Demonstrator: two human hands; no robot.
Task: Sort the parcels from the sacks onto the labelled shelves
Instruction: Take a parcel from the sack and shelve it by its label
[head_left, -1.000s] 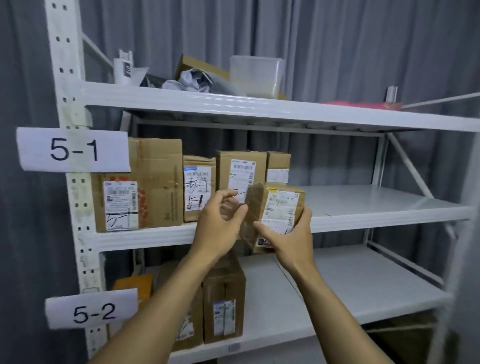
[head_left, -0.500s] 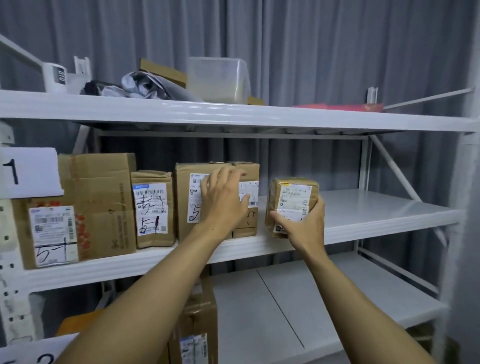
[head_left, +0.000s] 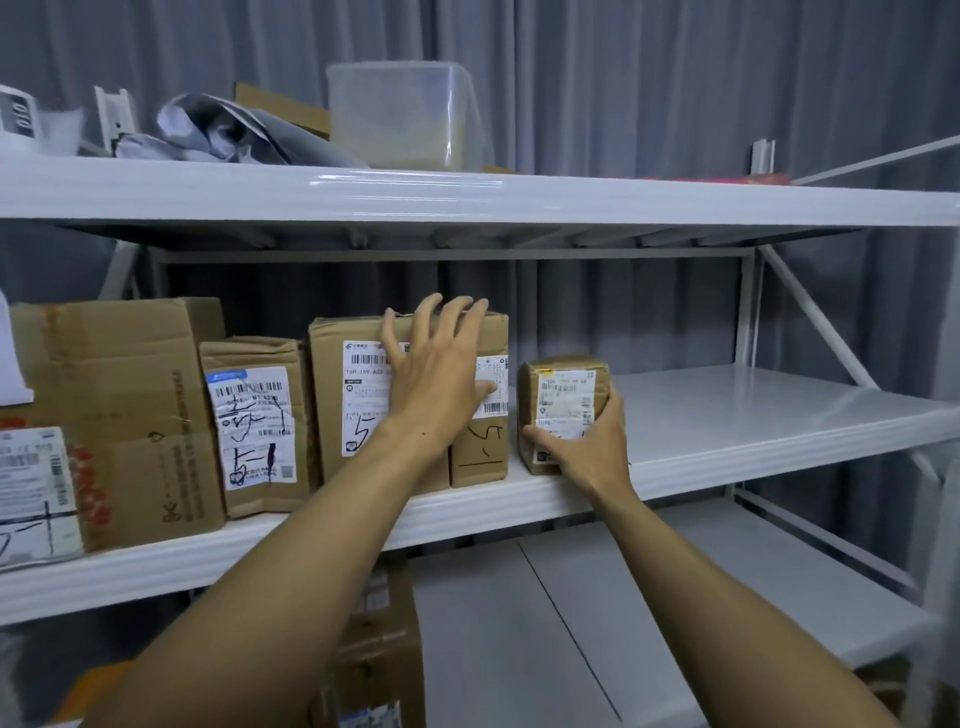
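**A:** A second ago you held the small parcel (head_left: 563, 410) up in the air with both hands. Now it stands on the middle shelf (head_left: 753, 415), the last thing on the right of the row.

**B:** And your left hand (head_left: 441, 379) has come off it. Those fingers are spread straight and pressed flat on the front of the tall box (head_left: 358, 405), holding nothing.

**A:** Your right hand (head_left: 587, 447) hasn't let go, though. Its fingers wrap round the parcel's right side, with the thumb across the lower front.

**B:** So this one looks all but sorted. The short box (head_left: 254, 421) to the left of your left fingers has 5-1 scrawled on it, so you seem to have the right shelf. All that's likely left is to let go and fetch the next one.

**A:** Now the shelves. Under your left thumb there's a narrow box (head_left: 480, 457), and beyond the short one stands a big box (head_left: 119, 405).

**B:** Above your fingertips, the top shelf (head_left: 571, 200) carries a clear tub (head_left: 405, 114) and a crumpled grey bag (head_left: 228, 130). I can't make out anything inside the tub. Below your wrists, the lower shelf (head_left: 675, 597) holds a brown box (head_left: 379, 654).
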